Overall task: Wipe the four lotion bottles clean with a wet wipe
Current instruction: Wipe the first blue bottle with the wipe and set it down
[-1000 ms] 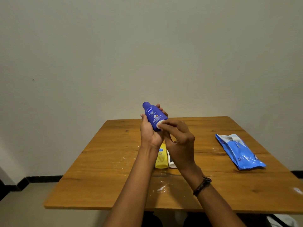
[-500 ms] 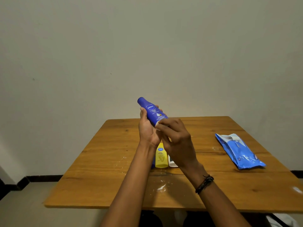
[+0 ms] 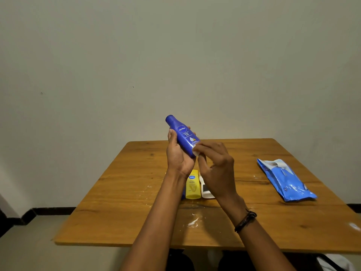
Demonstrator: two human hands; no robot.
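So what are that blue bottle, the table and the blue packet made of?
Blue bottle: probably plastic, smooth and slightly glossy, in one even colour with printed lettering.
Table: looks like wood or wood veneer. Grain lines and dark knots show, and it has a dull sheen.
Blue packet: seemingly thin plastic film, shiny and crinkled.

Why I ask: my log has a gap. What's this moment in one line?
left hand: grips blue bottle | right hand: presses wet wipe against its lower end
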